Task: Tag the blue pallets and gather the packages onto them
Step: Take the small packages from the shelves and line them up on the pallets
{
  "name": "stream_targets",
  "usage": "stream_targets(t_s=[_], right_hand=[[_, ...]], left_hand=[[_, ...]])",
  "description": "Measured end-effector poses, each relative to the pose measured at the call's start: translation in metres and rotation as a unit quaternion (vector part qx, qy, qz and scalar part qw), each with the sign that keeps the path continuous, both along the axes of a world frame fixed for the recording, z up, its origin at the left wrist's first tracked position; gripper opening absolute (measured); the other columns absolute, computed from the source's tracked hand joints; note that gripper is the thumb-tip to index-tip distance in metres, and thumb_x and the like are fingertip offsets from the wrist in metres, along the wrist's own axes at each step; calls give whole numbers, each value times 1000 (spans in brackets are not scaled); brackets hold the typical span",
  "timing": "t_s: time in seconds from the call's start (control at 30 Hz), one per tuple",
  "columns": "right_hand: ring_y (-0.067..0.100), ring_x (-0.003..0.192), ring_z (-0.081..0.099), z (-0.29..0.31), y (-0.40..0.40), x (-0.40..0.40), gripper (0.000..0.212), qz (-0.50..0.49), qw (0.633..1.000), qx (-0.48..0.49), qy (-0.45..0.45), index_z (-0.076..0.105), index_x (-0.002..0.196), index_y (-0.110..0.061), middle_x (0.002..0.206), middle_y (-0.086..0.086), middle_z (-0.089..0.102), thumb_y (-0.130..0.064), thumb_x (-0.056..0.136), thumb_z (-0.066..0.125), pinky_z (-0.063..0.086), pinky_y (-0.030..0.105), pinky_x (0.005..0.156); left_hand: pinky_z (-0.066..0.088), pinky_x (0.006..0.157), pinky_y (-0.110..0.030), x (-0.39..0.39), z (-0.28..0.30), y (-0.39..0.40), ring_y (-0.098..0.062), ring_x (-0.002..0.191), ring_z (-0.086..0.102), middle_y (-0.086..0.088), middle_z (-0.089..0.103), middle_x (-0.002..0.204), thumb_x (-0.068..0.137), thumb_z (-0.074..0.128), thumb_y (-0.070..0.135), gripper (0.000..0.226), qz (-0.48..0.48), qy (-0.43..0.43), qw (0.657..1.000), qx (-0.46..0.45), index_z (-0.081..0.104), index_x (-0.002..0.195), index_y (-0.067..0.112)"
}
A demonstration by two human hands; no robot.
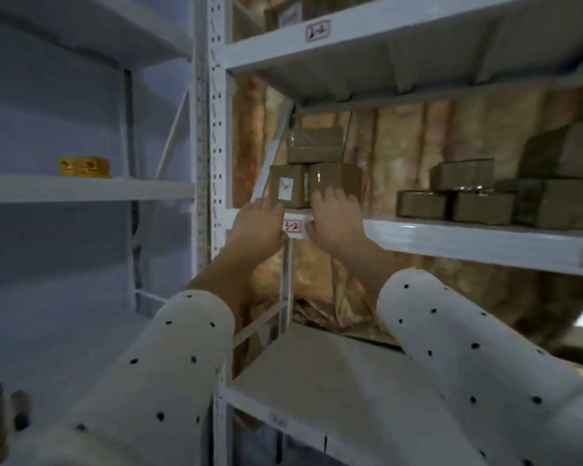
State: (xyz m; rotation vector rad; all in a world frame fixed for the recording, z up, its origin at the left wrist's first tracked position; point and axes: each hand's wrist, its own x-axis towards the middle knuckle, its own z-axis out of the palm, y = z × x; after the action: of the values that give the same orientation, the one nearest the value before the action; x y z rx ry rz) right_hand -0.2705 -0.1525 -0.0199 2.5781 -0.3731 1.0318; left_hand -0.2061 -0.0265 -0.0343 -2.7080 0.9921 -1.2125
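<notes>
At the left end of the white shelf sit three brown boxes, two low, one on top. Both hands reach up, fingers straight: left hand beside them, right hand touching one

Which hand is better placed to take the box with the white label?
Probably the left hand: its fingertips reach the front of the box with the white label. The right hand lies on the neighbouring plain box.

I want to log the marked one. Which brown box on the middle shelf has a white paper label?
The lower left box of the left stack, just above the left hand. Its front bears a white label; the other boxes show plain brown.
</notes>
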Motion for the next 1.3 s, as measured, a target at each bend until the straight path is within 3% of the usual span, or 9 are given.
stream_targets(t_s=[0.17, 0.37, 0.47, 0.7, 0.9, 1.03, 1.1, 1.2, 1.3], right_hand=[[32, 126, 42, 41, -59, -21, 48, -111, 993, -23, -25, 40, 136, -6, 138, 18, 44, -29, 94, 49, 37, 41, 97], [29, 120, 46, 65, -122, -50, 44, -188, 977, -37, -96, 45, 131, -9, 130, 13, 49, -33, 94, 49, 38, 40, 97], [29, 115, 48, 68, -154, -59, 40, -218, 968, -60, -112, 48, 127, -9, 126, 14, 50, -33, 95, 46, 41, 37, 90], [30, 113, 51, 72, -200, -63, 39, -265, 948, -29, -174, 50, 124, -8, 124, 14, 53, -35, 100, 34, 42, 37, 85], [34, 116, 49, 72, -222, -50, 50, -298, 931, 98, -187, 43, 133, -7, 130, 19, 50, -40, 100, 26, 42, 40, 88], [35, 107, 56, 68, -232, -41, 54, -271, 919, 168, -232, 47, 126, -8, 118, 20, 60, -47, 99, 21, 43, 41, 85], [35, 103, 59, 69, -234, -37, 56, -266, 913, 198, -238, 43, 133, -9, 113, 19, 64, -48, 100, 19, 43, 40, 84], [35, 104, 60, 72, -233, -34, 60, -280, 905, 215, -238, 36, 142, -12, 116, 17, 63, -50, 99, 19, 42, 38, 81], [35, 107, 59, 74, -229, -30, 58, -294, 899, 221, -238, 44, 134, -10, 118, 16, 62, -52, 98, 24, 40, 37, 81]], left_hand=[[37, 92, -38, -2, 44, -72, -30, 117, 46, -16, 47, 127, 94, 47, 34, 45, -90, -19, 995, -23, 43, 129, 5], [34, 102, -39, -8, 68, -149, -30, 130, 38, -15, 36, 145, 95, 47, 39, 58, -174, -27, 982, -70, 35, 142, 7], [35, 102, -39, -3, 68, -185, -31, 135, 33, -17, 35, 146, 96, 44, 41, 57, -186, 19, 979, -78, 35, 140, 6], [35, 101, -41, 6, 78, -250, -33, 124, 42, -19, 44, 135, 100, 30, 45, 55, -228, 101, 965, -83, 44, 134, 5], [30, 103, -41, 11, 87, -280, -32, 130, 34, -18, 36, 145, 100, 13, 53, 69, -260, 188, 944, -73, 51, 135, 7], [27, 107, -41, 15, 88, -292, -31, 135, 30, -17, 31, 151, 98, 9, 57, 76, -311, 245, 915, -82, 47, 140, 6], [29, 109, -42, 16, 89, -296, -32, 134, 33, -18, 35, 148, 97, 8, 60, 78, -336, 279, 895, -88, 48, 139, 7], [33, 107, -43, 18, 88, -300, -34, 129, 41, -19, 45, 141, 97, 6, 61, 80, -367, 320, 868, -93, 49, 136, 7], [30, 109, -42, 21, 88, -304, -33, 131, 39, -18, 46, 141, 96, 3, 63, 82, -399, 351, 840, -110, 48, 138, 8]])
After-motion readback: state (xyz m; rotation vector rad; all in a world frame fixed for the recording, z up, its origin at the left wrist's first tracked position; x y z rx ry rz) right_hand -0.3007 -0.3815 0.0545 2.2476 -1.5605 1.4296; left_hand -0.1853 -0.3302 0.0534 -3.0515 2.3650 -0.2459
